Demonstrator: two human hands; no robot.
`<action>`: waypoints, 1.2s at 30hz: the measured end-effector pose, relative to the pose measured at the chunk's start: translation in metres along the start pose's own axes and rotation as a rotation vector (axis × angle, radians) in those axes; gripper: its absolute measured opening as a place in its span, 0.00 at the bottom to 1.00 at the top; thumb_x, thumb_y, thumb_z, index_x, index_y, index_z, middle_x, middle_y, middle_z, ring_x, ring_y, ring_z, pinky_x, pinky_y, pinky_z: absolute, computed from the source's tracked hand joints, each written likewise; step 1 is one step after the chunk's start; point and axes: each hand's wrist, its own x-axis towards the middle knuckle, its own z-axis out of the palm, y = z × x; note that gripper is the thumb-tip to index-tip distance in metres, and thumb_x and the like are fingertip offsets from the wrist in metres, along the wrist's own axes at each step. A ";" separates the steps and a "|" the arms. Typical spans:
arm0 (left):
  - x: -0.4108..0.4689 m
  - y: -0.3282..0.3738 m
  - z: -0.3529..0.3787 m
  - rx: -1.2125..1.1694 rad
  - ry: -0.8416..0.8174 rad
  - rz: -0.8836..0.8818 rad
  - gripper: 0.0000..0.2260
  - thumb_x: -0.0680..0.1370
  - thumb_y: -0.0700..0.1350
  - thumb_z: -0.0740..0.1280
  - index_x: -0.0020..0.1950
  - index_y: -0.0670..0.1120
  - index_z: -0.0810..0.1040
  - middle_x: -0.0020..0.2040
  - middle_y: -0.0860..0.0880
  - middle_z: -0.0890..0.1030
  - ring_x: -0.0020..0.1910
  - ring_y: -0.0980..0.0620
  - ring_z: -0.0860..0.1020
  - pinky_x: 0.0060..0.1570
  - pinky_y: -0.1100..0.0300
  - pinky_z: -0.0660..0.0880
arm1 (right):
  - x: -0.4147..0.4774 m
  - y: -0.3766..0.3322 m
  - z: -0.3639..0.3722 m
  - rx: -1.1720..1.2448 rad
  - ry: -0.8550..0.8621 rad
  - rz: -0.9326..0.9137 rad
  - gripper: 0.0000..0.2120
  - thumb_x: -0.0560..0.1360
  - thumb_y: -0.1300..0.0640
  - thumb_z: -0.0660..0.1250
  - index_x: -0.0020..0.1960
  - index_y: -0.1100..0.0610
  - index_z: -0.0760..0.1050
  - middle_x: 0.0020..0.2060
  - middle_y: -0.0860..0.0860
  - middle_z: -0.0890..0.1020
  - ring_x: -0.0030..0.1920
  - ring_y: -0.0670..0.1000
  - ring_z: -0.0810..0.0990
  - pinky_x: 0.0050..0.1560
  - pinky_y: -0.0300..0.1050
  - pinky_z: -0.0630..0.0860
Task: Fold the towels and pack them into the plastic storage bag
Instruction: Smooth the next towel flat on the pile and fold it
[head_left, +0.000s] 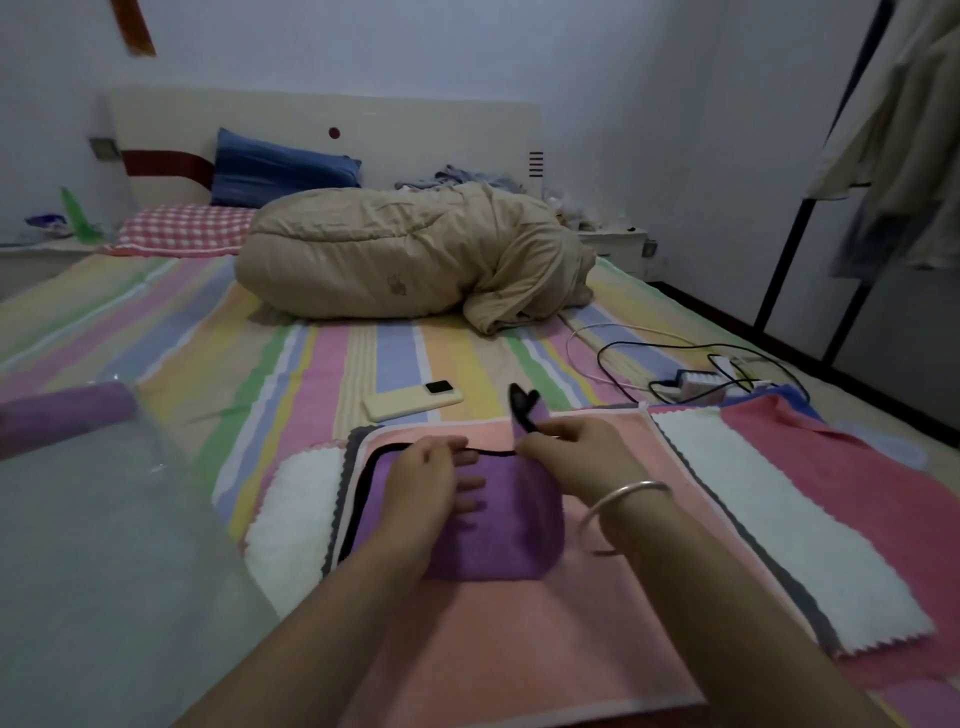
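My left hand (426, 483) presses flat on small purple black-edged towel (498, 525), fingers straight; my right hand (566, 457) pinches far corner. Pull corner square, align edges, then crease atop pink towel (519, 639).

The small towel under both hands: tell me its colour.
Purple with a black trimmed edge; the small towel shows best in the head view.
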 end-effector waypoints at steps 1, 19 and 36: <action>0.001 0.004 -0.011 -0.107 -0.007 -0.115 0.12 0.82 0.42 0.53 0.53 0.44 0.76 0.44 0.45 0.82 0.34 0.47 0.80 0.27 0.58 0.78 | -0.003 -0.002 0.017 -0.058 0.001 -0.039 0.10 0.71 0.58 0.70 0.52 0.55 0.82 0.41 0.50 0.82 0.45 0.48 0.80 0.48 0.40 0.74; 0.005 -0.012 -0.065 0.275 0.057 0.020 0.11 0.74 0.34 0.65 0.50 0.48 0.79 0.47 0.48 0.82 0.48 0.47 0.80 0.46 0.57 0.77 | -0.025 0.032 0.043 -0.398 0.116 -0.526 0.17 0.72 0.60 0.65 0.61 0.50 0.76 0.59 0.46 0.77 0.60 0.48 0.74 0.62 0.34 0.65; 0.019 -0.047 -0.080 1.366 -0.108 0.675 0.35 0.73 0.56 0.33 0.79 0.47 0.50 0.80 0.49 0.49 0.78 0.53 0.45 0.76 0.48 0.42 | 0.009 0.067 0.120 -0.933 -0.004 -0.554 0.26 0.73 0.48 0.53 0.65 0.54 0.76 0.66 0.57 0.75 0.67 0.61 0.72 0.64 0.64 0.69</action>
